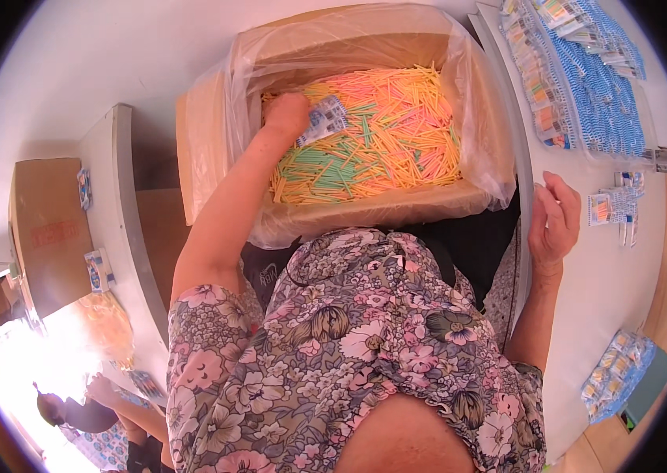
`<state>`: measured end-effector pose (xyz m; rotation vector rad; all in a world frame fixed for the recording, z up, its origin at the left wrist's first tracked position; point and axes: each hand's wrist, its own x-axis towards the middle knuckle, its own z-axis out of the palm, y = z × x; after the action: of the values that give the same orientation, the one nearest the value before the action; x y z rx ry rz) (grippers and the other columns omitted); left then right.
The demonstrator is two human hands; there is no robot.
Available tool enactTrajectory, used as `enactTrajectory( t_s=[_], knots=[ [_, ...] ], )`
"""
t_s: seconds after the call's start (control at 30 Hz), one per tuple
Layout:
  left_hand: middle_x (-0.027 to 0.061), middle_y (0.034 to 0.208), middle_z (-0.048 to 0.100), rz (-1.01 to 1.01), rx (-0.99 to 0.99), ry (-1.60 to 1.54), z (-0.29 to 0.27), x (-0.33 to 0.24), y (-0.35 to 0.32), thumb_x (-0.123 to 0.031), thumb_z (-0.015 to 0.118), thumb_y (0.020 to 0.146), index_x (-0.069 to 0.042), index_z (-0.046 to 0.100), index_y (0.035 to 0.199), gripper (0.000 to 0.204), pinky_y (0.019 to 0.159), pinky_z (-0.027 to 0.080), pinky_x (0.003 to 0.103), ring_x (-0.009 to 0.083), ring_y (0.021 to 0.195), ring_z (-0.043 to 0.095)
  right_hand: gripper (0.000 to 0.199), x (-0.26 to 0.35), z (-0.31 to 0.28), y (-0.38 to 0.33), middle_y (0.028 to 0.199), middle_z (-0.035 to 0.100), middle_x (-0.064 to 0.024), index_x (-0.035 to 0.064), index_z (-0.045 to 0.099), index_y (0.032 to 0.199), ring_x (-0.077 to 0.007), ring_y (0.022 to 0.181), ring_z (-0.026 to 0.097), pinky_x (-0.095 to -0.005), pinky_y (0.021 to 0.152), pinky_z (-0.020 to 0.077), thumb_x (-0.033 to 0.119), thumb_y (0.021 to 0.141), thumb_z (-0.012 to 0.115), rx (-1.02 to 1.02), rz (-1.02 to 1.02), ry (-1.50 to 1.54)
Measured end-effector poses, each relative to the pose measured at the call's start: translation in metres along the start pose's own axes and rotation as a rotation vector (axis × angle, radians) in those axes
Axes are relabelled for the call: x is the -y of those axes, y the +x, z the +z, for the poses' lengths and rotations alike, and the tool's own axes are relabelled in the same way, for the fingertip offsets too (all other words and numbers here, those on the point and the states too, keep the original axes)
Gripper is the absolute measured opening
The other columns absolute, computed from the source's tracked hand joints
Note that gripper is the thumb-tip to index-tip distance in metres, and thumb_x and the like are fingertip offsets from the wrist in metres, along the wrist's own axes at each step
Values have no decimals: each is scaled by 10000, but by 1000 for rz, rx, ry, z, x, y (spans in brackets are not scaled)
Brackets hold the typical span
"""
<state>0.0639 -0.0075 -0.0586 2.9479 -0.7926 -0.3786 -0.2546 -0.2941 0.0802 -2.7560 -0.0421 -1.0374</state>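
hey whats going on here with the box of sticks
A person in a floral top reaches the left hand into a plastic-lined cardboard box full of thin coloured sticks, holding a small clear packet there. The right hand rests at the edge of a white table, near a few filled packets. Rows of finished packets lie farther back, and another pile sits nearer.

Left hand [286,114] holds packet [326,118] over sticks [381,126].
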Motion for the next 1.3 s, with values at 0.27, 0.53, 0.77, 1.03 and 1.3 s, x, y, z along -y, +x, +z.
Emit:
enactTrajectory(
  t_s=[0.27,0.53,0.77,1.03,1.3],
  knots=[
    [111,848,681,262,-245,-205,-49,-24,-29,-146,580,856,-55,673,963,168,659,514,364,256,733,658,185,43,50,54,1030,609,-164,-17,614,953,-290,906,597,-348,787,489,-52,772,629,34,-105,253],
    [-18,755,639,368,100,-1269,-63,-42,-37,-132,574,893,6,652,955,170,593,458,226,30,674,546,242,60,159,137,865,633,-97,-25,593,975,-206,781,620,-316,683,494,166,833,639,687,335,599],
    [-53,697,601,169,-215,-1463,-38,-26,-22,-164,588,888,19,658,872,196,557,403,210,11,618,472,306,11,228,106,1117,577,-137,53,601,1097,-261,1037,537,-382,862,433,160,810,604,1107,71,70],
    [-30,604,552,132,-298,-1430,-26,-35,-7,-181,603,859,7,649,807,200,515,374,249,36,567,434,370,5,260,70,1137,551,-73,102,563,1140,-221,1150,442,-438,932,353,205,785,574,885,-523,-315],
    [17,595,576,150,-334,-1460,-23,-35,1,-180,604,848,13,636,796,203,522,393,286,70,548,451,208,9,239,94,989,598,-76,85,565,952,-235,1057,497,-423,880,352,172,763,579,921,-537,-304]
  ],
)
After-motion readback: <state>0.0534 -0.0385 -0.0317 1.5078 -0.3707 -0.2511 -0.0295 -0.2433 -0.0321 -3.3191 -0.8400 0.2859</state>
